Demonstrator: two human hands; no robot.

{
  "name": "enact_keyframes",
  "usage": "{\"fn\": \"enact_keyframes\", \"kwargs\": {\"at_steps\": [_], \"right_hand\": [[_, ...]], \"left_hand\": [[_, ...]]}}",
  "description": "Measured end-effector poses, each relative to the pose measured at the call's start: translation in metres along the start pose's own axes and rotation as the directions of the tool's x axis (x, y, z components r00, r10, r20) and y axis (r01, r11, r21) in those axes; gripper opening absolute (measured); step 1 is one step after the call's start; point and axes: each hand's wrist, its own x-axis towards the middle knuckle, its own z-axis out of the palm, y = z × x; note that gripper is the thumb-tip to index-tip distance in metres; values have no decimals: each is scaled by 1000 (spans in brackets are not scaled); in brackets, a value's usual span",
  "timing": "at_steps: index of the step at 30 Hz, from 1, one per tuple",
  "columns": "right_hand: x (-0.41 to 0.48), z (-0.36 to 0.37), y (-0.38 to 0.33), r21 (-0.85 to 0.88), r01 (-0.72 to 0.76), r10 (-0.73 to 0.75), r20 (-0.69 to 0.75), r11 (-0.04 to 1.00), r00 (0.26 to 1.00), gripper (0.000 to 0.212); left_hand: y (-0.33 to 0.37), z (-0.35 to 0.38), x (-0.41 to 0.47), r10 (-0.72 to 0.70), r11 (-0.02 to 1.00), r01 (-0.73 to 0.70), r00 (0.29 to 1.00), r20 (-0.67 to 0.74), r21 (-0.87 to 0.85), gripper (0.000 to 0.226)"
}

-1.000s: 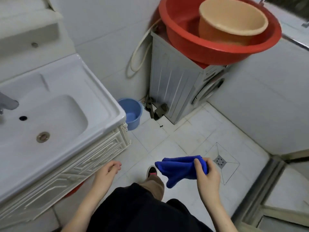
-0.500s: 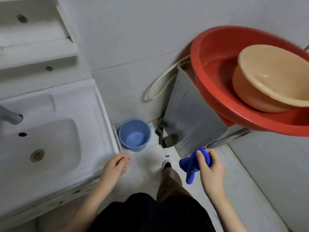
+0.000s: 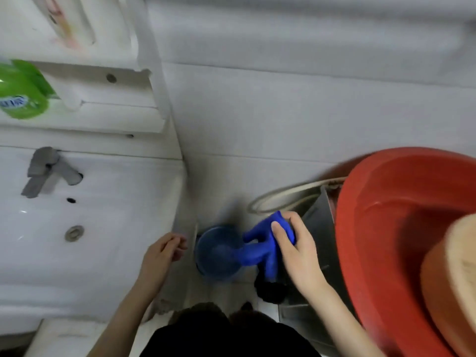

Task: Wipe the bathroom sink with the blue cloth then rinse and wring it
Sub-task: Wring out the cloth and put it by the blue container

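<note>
Right hand grips the blue cloth, fingers and thumb curled round the bunched top, loose ends hanging down. The cloth is off to the right of the sink, not touching it, in the air in front of the small blue bucket on the floor

Left hand holds nothing, fingers loosely curled, just beside the sink's right edge; can't tell whether it touches

Grey faucet at the back left of the basin, drain in front of it. Green bottle on the shelf above

On my right a red basin with a tan basin inside it, sitting on a grey machine. A pale hose loops behind the machine. Frame is motion-blurred, fine detail unreadable
</note>
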Motion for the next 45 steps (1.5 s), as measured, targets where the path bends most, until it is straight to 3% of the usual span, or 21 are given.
{"fn": "enact_keyframes", "kwargs": {"at_steps": [3, 6, 10, 13, 16, 18, 22, 24, 26, 28, 32, 34, 39, 42, 45], "right_hand": [[40, -9, -31, 35, 83, -87, 102, 996, 991, 6], [74, -20, -70, 70, 153, -164, 195, 986, 967, 11], [101, -34, -128, 135, 247, -276, 281, 960, 919, 19], [114, -43, -166, 158, 328, -361, 288, 931, 887, 21], [124, -57, -197, 186, 386, -421, 220, 903, 880, 21], [128, -68, -214, 193, 427, -458, 162, 884, 874, 23], [128, -93, -245, 190, 478, -495, 56, 858, 867, 20], [126, -104, -254, 120, 530, -536, 26, 840, 844, 21], [121, -115, -260, 32, 596, -597, 6, 802, 802, 23], [116, -127, -269, -71, 656, -659, -48, 752, 750, 22], [114, -149, -296, -375, 687, -771, -145, 622, 620, 14], [122, -153, -307, -514, 658, -810, -138, 551, 571, 10], [158, -157, -324, -650, 597, -836, -112, 470, 537, 13], [178, -160, -330, -722, 541, -836, -94, 431, 541, 18], [184, -163, -328, -781, 479, -798, -41, 401, 601, 21]], "left_hand": [[55, 17, 12, 155, 987, -158, 985, 69, 29, 24], [120, 34, 23, 363, 923, -380, 912, 193, 59, 18], [200, 52, 32, 536, 840, -525, 763, 362, -138, 46], [246, 54, 35, 541, 833, -502, 656, 526, -232, 52], [270, 51, 35, 509, 832, -521, 578, 638, -192, 44], [277, 47, 35, 502, 829, -535, 578, 644, -166, 32], [295, 27, 26, 511, 832, -538, 645, 568, -137, 23], [310, 14, 13, 536, 792, -610, 682, 498, -17, 20], [325, -3, -2, 636, 616, -751, 652, 413, 237, 26], [344, -21, -17, 772, 328, -828, 512, 376, 455, 31], [398, -52, -30, 929, -16, -846, 185, 321, 533, 25], [431, -59, -28, 941, -84, -835, 113, 318, 544, 26], [498, -59, -5, 907, 37, -878, 230, 354, 477, 26], [515, -51, 12, 902, 35, -868, 240, 358, 495, 21], [510, -42, 27, 903, 39, -866, 244, 354, 498, 21]]}}
